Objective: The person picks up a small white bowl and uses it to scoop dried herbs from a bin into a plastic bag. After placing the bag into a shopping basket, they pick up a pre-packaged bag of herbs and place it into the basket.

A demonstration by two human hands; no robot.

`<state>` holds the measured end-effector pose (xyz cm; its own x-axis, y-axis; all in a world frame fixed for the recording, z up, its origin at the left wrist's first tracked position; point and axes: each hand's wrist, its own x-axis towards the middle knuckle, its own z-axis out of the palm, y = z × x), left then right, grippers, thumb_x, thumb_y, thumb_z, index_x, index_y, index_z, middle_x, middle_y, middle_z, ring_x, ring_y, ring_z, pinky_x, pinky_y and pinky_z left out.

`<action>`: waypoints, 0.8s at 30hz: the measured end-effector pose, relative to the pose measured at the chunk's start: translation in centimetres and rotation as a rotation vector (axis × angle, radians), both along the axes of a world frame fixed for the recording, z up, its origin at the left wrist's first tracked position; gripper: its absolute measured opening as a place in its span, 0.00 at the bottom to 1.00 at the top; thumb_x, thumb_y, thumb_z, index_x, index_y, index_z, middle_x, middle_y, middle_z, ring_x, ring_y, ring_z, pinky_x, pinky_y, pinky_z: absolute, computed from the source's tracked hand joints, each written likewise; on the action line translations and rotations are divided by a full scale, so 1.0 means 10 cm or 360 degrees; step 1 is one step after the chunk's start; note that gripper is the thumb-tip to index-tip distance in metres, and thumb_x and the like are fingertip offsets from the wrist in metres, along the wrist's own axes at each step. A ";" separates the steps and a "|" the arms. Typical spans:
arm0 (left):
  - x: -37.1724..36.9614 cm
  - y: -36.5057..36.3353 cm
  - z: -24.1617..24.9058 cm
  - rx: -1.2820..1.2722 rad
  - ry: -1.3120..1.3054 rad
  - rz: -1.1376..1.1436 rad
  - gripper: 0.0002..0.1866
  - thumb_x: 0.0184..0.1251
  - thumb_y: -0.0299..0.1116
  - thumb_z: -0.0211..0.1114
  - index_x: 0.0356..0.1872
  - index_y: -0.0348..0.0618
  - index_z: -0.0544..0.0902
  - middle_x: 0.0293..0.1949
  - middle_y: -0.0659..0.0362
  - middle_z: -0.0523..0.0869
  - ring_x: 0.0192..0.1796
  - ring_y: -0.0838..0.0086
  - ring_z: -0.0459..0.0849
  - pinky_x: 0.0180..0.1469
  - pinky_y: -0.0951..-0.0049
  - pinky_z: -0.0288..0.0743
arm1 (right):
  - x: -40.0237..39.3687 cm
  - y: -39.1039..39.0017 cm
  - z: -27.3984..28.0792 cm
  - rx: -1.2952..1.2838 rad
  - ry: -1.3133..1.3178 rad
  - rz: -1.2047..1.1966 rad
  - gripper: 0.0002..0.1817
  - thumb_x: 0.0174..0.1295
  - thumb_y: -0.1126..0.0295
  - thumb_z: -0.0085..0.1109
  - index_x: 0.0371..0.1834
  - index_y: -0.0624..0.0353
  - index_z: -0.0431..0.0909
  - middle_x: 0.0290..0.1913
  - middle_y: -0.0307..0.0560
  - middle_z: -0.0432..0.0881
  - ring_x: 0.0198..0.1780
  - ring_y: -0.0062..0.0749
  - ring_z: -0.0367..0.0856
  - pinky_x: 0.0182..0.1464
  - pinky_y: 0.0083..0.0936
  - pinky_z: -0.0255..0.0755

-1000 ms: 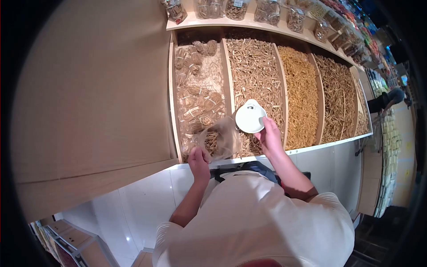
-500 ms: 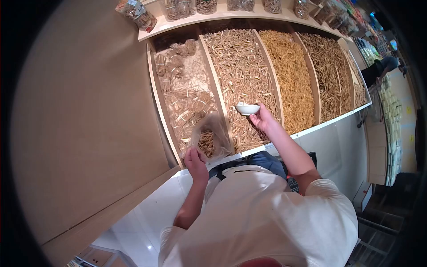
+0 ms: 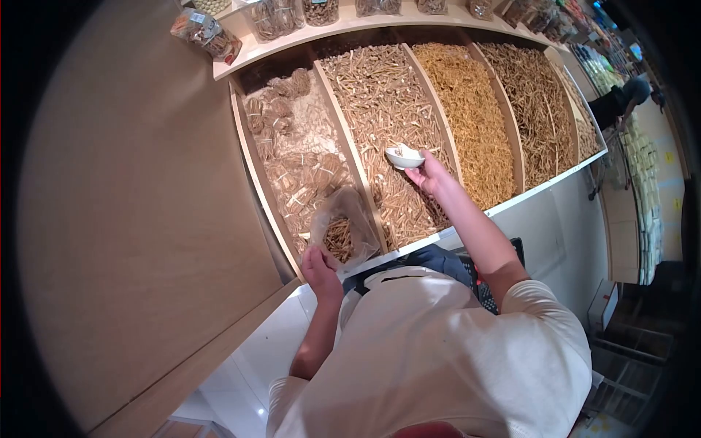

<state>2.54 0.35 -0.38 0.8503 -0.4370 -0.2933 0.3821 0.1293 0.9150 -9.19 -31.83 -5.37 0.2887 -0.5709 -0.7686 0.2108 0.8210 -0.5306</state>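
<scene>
My left hand [image 3: 320, 270] pinches the edge of a clear plastic bag [image 3: 359, 226], which lies open at the front of the leftmost compartment. Brown dried pieces [image 3: 338, 239] show inside it. In my right hand [image 3: 432, 175] is a small white bowl [image 3: 406, 158], gripped by its right side and tilted, with a few light pieces in it. The bowl is over the second compartment, which is full of short tan dried sticks [image 3: 387, 95].
Wooden dividers [image 3: 431, 95] separate the compartments. One holds yellow-orange dried strips [image 3: 467, 109], another darker brown pieces [image 3: 529, 109]. Packed bags [image 3: 277, 18] stand on the back shelf [image 3: 343, 31]. A wooden panel [image 3: 139, 219] rises at left. Another person [image 3: 613, 102] is at far right.
The bowl in my right hand has moved slightly away from me and tilted more. My left hand stays at the bag's edge. The camera view has shifted a little.
</scene>
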 end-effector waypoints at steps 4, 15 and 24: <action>0.00 0.04 0.02 -0.0010 0.0081 -0.0097 0.14 0.75 0.39 0.50 0.26 0.49 0.70 0.23 0.71 0.66 0.26 0.87 0.64 0.27 0.82 0.56 | -0.03 -0.02 -0.04 -0.0159 0.0014 0.0088 0.20 0.74 0.57 0.45 0.59 0.60 0.68 0.49 0.53 0.76 0.49 0.35 0.81 0.44 0.30 0.85; 0.00 0.06 0.02 0.0040 0.0080 -0.0082 0.15 0.76 0.39 0.49 0.25 0.50 0.69 0.22 0.71 0.66 0.23 0.88 0.62 0.24 0.83 0.55 | -0.24 0.53 0.54 -0.0528 -0.0014 0.0186 0.22 0.74 0.56 0.44 0.62 0.61 0.68 0.53 0.51 0.79 0.50 0.34 0.83 0.49 0.30 0.83; -0.02 0.02 -0.03 -0.0011 0.0092 -0.0186 0.14 0.76 0.38 0.50 0.27 0.47 0.70 0.20 0.68 0.67 0.20 0.86 0.63 0.21 0.82 0.56 | -0.21 1.40 1.07 -0.0633 -0.0233 0.0780 0.20 0.73 0.57 0.48 0.56 0.62 0.75 0.44 0.41 0.83 0.42 0.19 0.83 0.40 0.16 0.80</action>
